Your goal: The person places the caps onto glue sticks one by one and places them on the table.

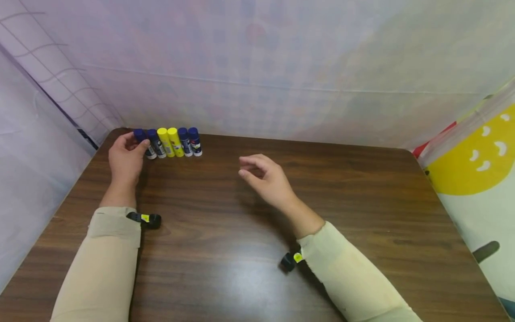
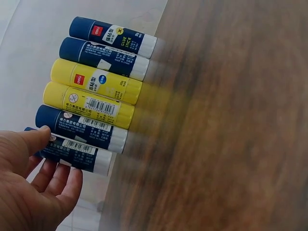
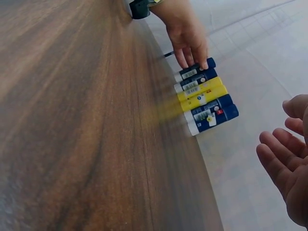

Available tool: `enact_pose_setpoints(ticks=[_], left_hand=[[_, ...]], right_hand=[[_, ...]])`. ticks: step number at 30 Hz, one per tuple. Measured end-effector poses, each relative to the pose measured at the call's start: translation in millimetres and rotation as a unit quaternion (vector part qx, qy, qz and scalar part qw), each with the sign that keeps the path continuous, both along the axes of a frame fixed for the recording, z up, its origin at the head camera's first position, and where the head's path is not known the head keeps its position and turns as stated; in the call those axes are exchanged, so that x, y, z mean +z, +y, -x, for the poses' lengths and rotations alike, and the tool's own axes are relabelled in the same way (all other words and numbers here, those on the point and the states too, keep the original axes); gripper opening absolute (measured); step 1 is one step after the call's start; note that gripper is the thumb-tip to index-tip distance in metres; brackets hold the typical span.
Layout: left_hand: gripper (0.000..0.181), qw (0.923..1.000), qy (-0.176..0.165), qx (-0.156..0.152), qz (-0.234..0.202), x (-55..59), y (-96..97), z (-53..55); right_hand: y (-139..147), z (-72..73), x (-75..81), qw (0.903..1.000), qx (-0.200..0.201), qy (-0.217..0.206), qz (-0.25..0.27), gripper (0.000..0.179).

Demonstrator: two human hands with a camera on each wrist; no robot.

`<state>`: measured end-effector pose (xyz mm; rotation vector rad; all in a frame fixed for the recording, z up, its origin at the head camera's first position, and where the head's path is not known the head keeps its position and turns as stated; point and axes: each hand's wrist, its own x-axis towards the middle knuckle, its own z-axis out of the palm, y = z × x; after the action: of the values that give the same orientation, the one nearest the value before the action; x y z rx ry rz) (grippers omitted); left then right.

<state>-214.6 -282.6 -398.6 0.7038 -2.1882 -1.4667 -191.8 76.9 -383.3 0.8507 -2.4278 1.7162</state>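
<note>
Several glue sticks stand upright in a row at the back left of the table [image 1: 225,250]. Two yellow glue sticks [image 1: 170,142] are in the middle, with a dark blue pair [image 1: 190,142] on their right and another dark blue pair on their left. My left hand [image 1: 126,158] holds the leftmost blue glue stick [image 2: 79,153] between thumb and fingers; its white base is at table level. Beside it stands the neighbouring blue glue stick [image 2: 82,127], close to my thumb tip. My right hand [image 1: 269,179] hovers over the middle of the table, fingers loosely bent, holding nothing.
A pale patterned curtain [image 1: 257,80] hangs right behind the table's back edge, near the glue sticks. White cloth [image 1: 36,170] borders the left side. At the right is a sheet with a yellow printed shape [image 1: 479,156]. Both sleeves carry a small black wrist camera [image 1: 150,220].
</note>
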Motion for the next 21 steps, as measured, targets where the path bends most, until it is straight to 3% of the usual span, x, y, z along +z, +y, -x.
enact_pose_setpoints(ticks=[15,21], left_hand=[[0.052,0.9985,-0.048,-0.026,0.003,-1.9,-3.8,-3.9],[0.056,0.9987,-0.043,-0.028,0.000,-3.2,-4.7,-5.1]], right_hand=[[-2.5,-2.0,-0.7,1.0000,0.005,0.000,-0.006,0.033],[-2.4,-2.1,-3.0,0.9999,0.004,-0.004,-0.009,0.034]])
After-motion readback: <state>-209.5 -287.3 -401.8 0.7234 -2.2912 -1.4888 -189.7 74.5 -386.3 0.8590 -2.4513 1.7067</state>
